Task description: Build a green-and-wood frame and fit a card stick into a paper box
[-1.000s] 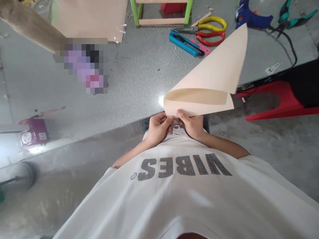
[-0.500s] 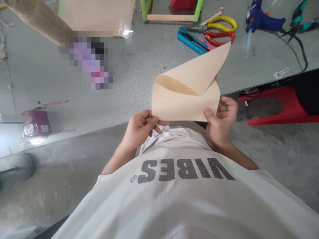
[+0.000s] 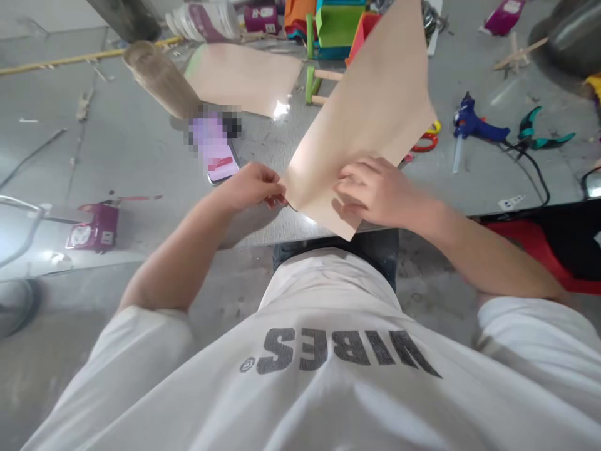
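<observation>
A large tan sheet of paper (image 3: 370,106) stretches up and away over the table, its lower part curved near the table's front edge. My left hand (image 3: 263,185) pinches the sheet's lower left corner between thumb and fingers. On the lower right part of the sheet lies my right hand (image 3: 370,191), its fingers slightly bent and spread, the fingertips touching the paper. Red and yellow scissors (image 3: 426,139) show partly from under the sheet's right side.
A phone (image 3: 216,150) and a brown cylinder (image 3: 162,78) stand left of the sheet, near another tan sheet (image 3: 244,75). A blue glue gun (image 3: 479,123) and teal pliers (image 3: 535,131) lie right. A purple box (image 3: 96,228) is at far left.
The sheet, earlier rolled over at the front edge, is now opened out and extends away over the table. My right hand has moved left onto its surface. The view now takes in more of the table.
</observation>
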`<state>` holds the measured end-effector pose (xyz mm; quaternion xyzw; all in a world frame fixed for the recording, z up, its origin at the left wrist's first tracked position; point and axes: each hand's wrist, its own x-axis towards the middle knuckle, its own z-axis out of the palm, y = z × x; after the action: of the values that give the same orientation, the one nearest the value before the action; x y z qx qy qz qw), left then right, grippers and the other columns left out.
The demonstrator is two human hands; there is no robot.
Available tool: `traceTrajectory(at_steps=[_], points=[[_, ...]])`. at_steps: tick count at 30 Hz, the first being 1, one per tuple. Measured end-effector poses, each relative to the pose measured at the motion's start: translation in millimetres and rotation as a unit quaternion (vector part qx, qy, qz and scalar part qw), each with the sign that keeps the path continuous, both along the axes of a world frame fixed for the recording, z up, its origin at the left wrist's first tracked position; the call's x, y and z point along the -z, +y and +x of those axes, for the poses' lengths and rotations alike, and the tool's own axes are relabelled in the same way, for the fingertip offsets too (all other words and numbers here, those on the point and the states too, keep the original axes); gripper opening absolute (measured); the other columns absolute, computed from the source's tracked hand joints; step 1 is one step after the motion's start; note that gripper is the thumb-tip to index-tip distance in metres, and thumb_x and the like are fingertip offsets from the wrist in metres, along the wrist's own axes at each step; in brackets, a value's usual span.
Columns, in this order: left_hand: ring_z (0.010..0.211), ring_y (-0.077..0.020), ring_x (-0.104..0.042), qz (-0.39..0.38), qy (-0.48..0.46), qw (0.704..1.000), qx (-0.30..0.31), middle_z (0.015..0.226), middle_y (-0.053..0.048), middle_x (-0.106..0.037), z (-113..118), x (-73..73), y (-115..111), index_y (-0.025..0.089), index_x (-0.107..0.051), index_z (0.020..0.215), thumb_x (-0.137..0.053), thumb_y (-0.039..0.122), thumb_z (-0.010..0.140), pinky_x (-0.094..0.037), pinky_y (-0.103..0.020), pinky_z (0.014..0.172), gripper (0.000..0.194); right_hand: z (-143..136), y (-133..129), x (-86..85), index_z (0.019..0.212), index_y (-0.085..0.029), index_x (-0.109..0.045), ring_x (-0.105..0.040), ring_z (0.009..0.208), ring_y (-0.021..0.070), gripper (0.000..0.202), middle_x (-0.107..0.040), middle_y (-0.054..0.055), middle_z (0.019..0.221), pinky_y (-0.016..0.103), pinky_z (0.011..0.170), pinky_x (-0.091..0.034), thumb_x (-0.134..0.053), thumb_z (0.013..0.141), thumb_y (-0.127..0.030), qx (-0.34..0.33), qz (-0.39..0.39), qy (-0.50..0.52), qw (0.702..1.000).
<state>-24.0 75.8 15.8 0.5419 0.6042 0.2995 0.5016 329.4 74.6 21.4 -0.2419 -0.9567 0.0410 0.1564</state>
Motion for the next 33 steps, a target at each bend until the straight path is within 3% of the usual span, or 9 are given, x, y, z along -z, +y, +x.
traceTrajectory(at_steps=[4, 7, 11, 18, 23, 27, 33], points=[[0.054, -0.0241, -0.074, -0.014, 0.114, 0.992, 0.049, 0.063, -0.004, -0.074, -13.0, -13.6, 49.9, 0.023, -0.079, 0.065, -0.098, 0.002, 0.069, -0.059, -0.033, 0.059, 0.029, -42.4, 43.7, -9.2, 0.135, -0.023, -0.085, -0.066, 0.14, 0.0363, 0.025, -0.08, 0.014, 0.151, 0.054, 0.114, -0.048, -0.076, 0.113, -0.029, -0.099, 0.055, -0.064, 0.991], [0.059, -0.0235, -0.075, -0.007, 0.199, 0.974, 0.112, 0.063, -0.003, -0.074, -13.3, -26.0, 63.2, 0.025, -0.077, 0.063, -0.093, 0.013, 0.076, -0.057, -0.032, 0.064, 0.024, -71.6, 62.3, -11.4, 0.131, -0.019, -0.085, -0.07, 0.123, 0.0313, 0.022, -0.084, 0.014, 0.137, 0.045, 0.1, -0.044, -0.073, 0.116, -0.03, -0.134, 0.047, -0.1, 0.985], [0.066, -0.0217, -0.071, 0.071, 0.241, 0.963, 0.098, 0.069, -0.004, -0.079, -9.2, -26.3, 51.1, 0.024, -0.077, 0.073, -0.076, 0.028, 0.093, -0.055, -0.033, 0.071, 0.021, -89.1, 67.3, -0.2, 0.118, -0.016, -0.083, -0.068, 0.106, 0.0279, 0.026, -0.085, 0.015, 0.122, 0.041, 0.089, -0.036, -0.06, 0.122, -0.027, -0.138, 0.019, -0.109, 0.984], [0.078, -0.0246, -0.07, 0.146, 0.269, 0.949, 0.077, 0.08, -0.006, -0.08, -7.3, -10.6, 36.0, 0.02, -0.087, 0.096, -0.066, 0.038, 0.104, -0.057, -0.039, 0.085, 0.029, -84.4, 58.3, 27.0, 0.118, -0.019, -0.082, -0.062, 0.11, 0.0296, 0.024, -0.081, 0.016, 0.122, 0.042, 0.09, -0.032, -0.059, 0.123, -0.025, -0.136, 0.014, -0.021, 0.99], [0.078, -0.0227, -0.066, 0.159, 0.248, 0.953, 0.07, 0.081, -0.006, -0.077, -7.2, -7.5, 38.6, 0.019, -0.083, 0.092, -0.062, 0.039, 0.107, -0.054, -0.037, 0.08, 0.033, -85.4, 58.7, 31.3, 0.117, -0.019, -0.081, -0.061, 0.11, 0.0299, 0.023, -0.08, 0.016, 0.123, 0.042, 0.089, -0.032, -0.059, 0.122, -0.025, -0.133, 0.019, -0.005, 0.991], [0.077, -0.0226, -0.066, 0.155, 0.252, 0.953, 0.068, 0.079, -0.005, -0.076, -6.0, -5.0, 38.8, 0.018, -0.083, 0.09, -0.063, 0.037, 0.105, -0.053, -0.037, 0.079, 0.032, -88.1, 61.2, 33.3, 0.108, -0.018, -0.08, -0.059, 0.106, 0.0306, 0.017, -0.078, 0.018, 0.118, 0.042, 0.086, -0.03, -0.064, 0.113, -0.019, -0.116, 0.02, -0.031, 0.993], [0.078, -0.0238, -0.07, 0.15, 0.248, 0.956, 0.048, 0.081, -0.006, -0.082, -4.1, -4.5, 37.9, 0.019, -0.089, 0.092, -0.069, 0.037, 0.099, -0.056, -0.037, 0.078, 0.028, -93.0, 50.1, 24.4, 0.1, -0.018, -0.079, -0.056, 0.095, 0.0268, 0.02, -0.077, 0.015, 0.11, 0.04, 0.084, -0.031, -0.062, 0.111, -0.018, -0.082, -0.047, -0.017, 0.995]])
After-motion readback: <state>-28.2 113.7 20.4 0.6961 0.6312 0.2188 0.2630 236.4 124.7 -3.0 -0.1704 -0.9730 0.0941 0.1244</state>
